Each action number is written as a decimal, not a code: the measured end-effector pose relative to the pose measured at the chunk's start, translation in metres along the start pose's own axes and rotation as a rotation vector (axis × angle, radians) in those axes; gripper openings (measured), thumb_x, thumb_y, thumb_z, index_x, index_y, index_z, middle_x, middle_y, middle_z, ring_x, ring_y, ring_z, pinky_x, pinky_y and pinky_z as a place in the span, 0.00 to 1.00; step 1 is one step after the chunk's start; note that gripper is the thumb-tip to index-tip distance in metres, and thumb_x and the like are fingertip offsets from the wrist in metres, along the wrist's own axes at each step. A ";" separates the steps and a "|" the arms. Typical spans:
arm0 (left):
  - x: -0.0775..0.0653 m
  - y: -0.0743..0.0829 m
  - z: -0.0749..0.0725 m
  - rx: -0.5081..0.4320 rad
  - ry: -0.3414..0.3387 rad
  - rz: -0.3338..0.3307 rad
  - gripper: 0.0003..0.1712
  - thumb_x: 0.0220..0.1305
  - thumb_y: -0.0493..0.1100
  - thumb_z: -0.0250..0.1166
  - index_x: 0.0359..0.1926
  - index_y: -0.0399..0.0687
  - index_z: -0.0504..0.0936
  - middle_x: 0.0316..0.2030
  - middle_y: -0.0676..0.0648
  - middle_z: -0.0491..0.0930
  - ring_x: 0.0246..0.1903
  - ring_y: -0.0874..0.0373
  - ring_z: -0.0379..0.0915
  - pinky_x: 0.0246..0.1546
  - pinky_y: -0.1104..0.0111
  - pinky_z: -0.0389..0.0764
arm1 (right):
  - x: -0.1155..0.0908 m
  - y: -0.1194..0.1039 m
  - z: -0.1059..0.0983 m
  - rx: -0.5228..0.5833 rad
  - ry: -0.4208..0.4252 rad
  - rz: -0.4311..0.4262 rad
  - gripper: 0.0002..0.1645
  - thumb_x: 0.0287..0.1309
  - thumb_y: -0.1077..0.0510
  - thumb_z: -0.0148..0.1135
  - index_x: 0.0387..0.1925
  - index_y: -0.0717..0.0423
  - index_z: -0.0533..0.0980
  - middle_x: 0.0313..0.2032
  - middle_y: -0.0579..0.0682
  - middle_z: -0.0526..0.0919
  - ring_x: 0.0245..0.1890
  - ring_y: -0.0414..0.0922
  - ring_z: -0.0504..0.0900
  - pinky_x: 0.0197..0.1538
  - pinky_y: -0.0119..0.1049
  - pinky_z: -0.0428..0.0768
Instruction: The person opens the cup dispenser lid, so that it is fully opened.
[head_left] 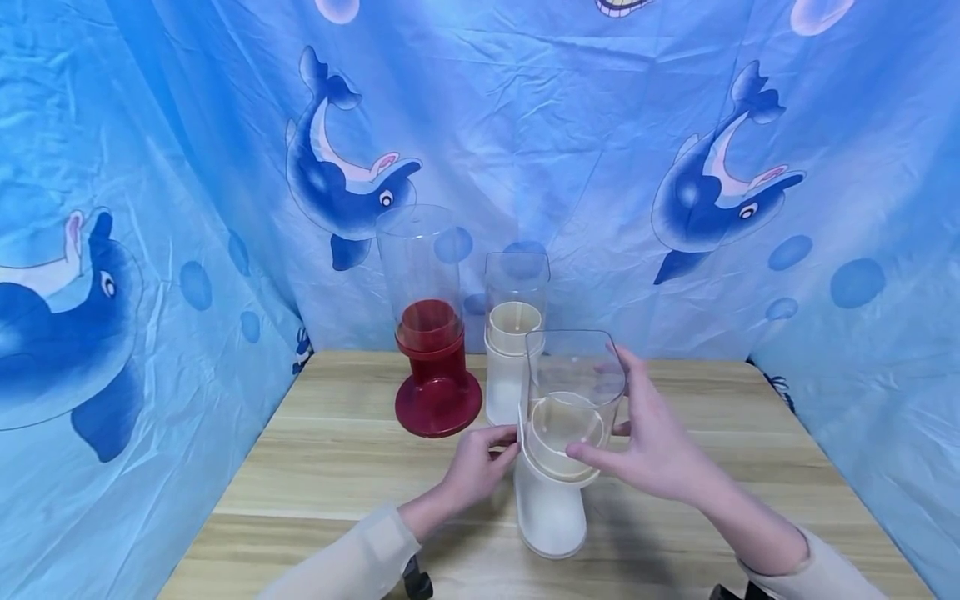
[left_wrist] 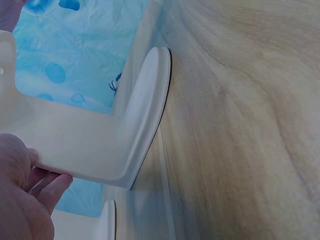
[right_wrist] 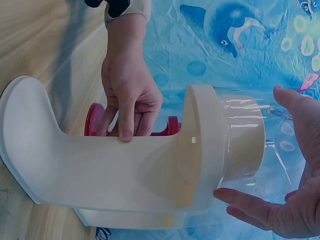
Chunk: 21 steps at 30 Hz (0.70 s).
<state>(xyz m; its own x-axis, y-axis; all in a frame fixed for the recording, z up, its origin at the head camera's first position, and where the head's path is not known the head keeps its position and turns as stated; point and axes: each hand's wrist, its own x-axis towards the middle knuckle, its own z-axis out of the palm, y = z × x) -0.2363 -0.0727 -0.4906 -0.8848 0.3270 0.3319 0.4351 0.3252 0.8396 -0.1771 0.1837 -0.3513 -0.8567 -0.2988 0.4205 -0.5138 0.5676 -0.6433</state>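
Observation:
In the head view a white L-footed stand (head_left: 551,517) stands upright on the table, with a clear container (head_left: 576,362) seated over its round collar. My left hand (head_left: 480,467) pinches the stand's back edge; the left wrist view shows the thumb and curled fingers at its upright (left_wrist: 65,135). On the other side my right hand (head_left: 660,446) holds the clear container just above the collar. Thumb and fingers lie on opposite sides of it in the right wrist view, where the collar (right_wrist: 202,145) is in plain sight.
Behind stand a second white stand (head_left: 504,383) with a clear container and, to its left, a red stand (head_left: 437,404) with a taller clear cylinder (head_left: 418,258). A wooden table (head_left: 300,492) lies beneath. Blue dolphin-print cloth (head_left: 540,125) hangs at the back and sides.

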 end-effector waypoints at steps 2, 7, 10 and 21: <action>-0.001 0.000 -0.003 0.002 -0.001 -0.004 0.17 0.73 0.33 0.65 0.59 0.37 0.87 0.50 0.40 0.91 0.49 0.49 0.89 0.47 0.72 0.90 | 0.000 -0.001 0.002 0.015 0.000 0.008 0.82 0.46 0.45 0.88 0.86 0.42 0.37 0.71 0.60 0.69 0.61 0.60 0.77 0.39 0.33 0.90; -0.003 0.000 -0.008 0.009 0.001 -0.012 0.16 0.73 0.33 0.65 0.58 0.38 0.88 0.50 0.41 0.91 0.50 0.49 0.89 0.46 0.74 0.89 | 0.000 -0.001 0.005 0.018 0.002 0.015 0.81 0.46 0.45 0.88 0.85 0.41 0.38 0.72 0.59 0.68 0.61 0.59 0.77 0.41 0.34 0.90; -0.005 -0.001 -0.008 0.008 0.001 -0.015 0.13 0.73 0.34 0.66 0.55 0.40 0.89 0.49 0.42 0.91 0.49 0.50 0.89 0.46 0.75 0.89 | 0.000 0.001 0.005 0.018 -0.002 0.002 0.80 0.46 0.46 0.88 0.85 0.42 0.40 0.72 0.61 0.68 0.62 0.60 0.78 0.42 0.33 0.91; -0.004 -0.003 -0.011 -0.032 -0.071 0.022 0.19 0.69 0.35 0.71 0.59 0.49 0.86 0.55 0.45 0.90 0.55 0.49 0.88 0.53 0.66 0.90 | -0.007 0.011 0.002 -0.017 -0.014 -0.049 0.70 0.47 0.47 0.87 0.83 0.46 0.52 0.74 0.58 0.69 0.65 0.58 0.78 0.46 0.36 0.92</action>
<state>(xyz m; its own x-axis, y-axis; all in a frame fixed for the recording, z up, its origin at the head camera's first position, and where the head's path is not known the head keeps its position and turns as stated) -0.2362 -0.0847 -0.4901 -0.8606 0.3960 0.3203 0.4478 0.2889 0.8461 -0.1770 0.1904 -0.3624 -0.8309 -0.3375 0.4424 -0.5548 0.5645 -0.6112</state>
